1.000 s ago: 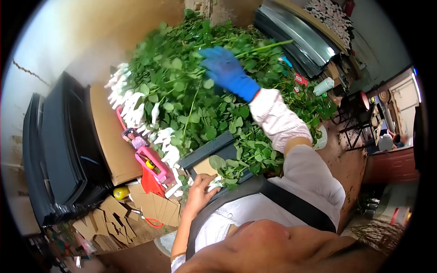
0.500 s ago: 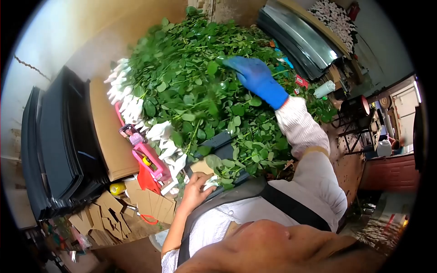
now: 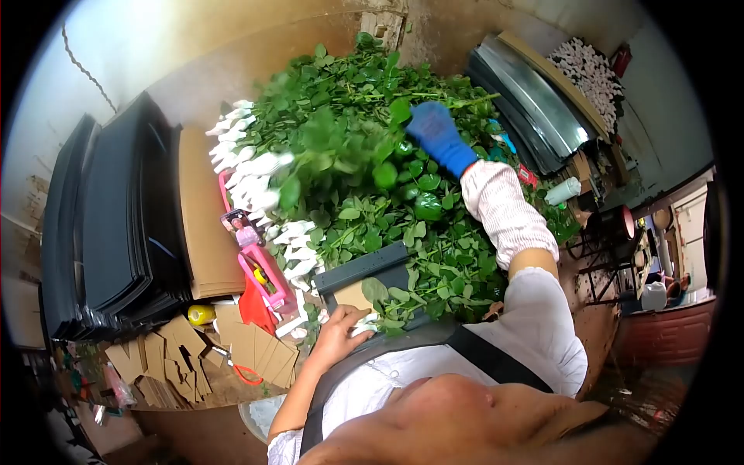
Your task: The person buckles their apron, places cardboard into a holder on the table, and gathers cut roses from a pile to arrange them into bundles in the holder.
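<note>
My right hand (image 3: 438, 136), in a blue glove, is closed around leafy flower stems, apparently roses, over the big pile. Blurred leaves (image 3: 329, 136) stretch left from it towards a blurred white-wrapped flower head (image 3: 271, 163). My bare left hand (image 3: 339, 335) is at the near edge, its fingers closed on a white-wrapped flower head (image 3: 364, 325) whose leafy stem points right. Beneath lies a dark tray-like piece (image 3: 360, 267) with brown cardboard (image 3: 353, 298) on it. More white-wrapped heads (image 3: 298, 252) line the pile's left side.
A pink holder (image 3: 263, 279) and red cloth-like piece (image 3: 254, 306) lie left of the pile. Dark sheets (image 3: 116, 217) stand further left, above cut cardboard pieces (image 3: 256, 345) and yellow tape (image 3: 201, 315). Metallic sheets (image 3: 535, 97) lie at back right.
My right hand has closed round stems and shifted slightly right, pulling leaves up from the pile. More of the dark tray-like piece shows. My left hand keeps its hold; the view has tilted.
</note>
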A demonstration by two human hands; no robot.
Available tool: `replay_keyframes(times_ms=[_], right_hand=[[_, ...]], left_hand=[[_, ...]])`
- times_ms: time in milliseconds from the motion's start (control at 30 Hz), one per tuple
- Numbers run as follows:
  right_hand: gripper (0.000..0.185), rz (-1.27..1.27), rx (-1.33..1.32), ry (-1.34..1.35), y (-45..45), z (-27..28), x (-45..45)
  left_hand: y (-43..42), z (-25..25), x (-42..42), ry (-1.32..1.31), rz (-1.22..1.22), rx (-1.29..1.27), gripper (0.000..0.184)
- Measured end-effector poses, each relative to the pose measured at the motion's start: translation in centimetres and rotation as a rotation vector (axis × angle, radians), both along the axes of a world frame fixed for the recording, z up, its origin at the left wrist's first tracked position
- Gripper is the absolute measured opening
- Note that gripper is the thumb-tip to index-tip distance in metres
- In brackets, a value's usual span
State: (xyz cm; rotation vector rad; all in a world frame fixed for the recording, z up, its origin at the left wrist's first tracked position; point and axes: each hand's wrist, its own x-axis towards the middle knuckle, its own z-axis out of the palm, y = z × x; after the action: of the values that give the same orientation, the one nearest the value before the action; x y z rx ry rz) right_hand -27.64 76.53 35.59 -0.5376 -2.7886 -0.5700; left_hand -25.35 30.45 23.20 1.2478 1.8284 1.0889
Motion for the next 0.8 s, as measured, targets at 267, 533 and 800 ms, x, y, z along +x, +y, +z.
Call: replay_keyframes(times_ms=[267, 533, 800], right_hand=[[0.024, 0.109, 0.094, 0.054, 0.4, -2.1, 0.3], [0.026, 0.162, -0.162, 0.542, 1.5, -1.0, 4.1], [0.026, 0.280, -0.085, 0.671, 0.7, 4.2, 12.8]], left_hand=[[-0.4, 0.1, 0.3, 0.025, -0.005, 0.005, 0.046], [0.0, -0.4, -0.2, 0.219, -0.006, 0.126, 0.030], [0.7, -1.6, 0.2, 0.241, 0.078, 0.139, 0.026]])
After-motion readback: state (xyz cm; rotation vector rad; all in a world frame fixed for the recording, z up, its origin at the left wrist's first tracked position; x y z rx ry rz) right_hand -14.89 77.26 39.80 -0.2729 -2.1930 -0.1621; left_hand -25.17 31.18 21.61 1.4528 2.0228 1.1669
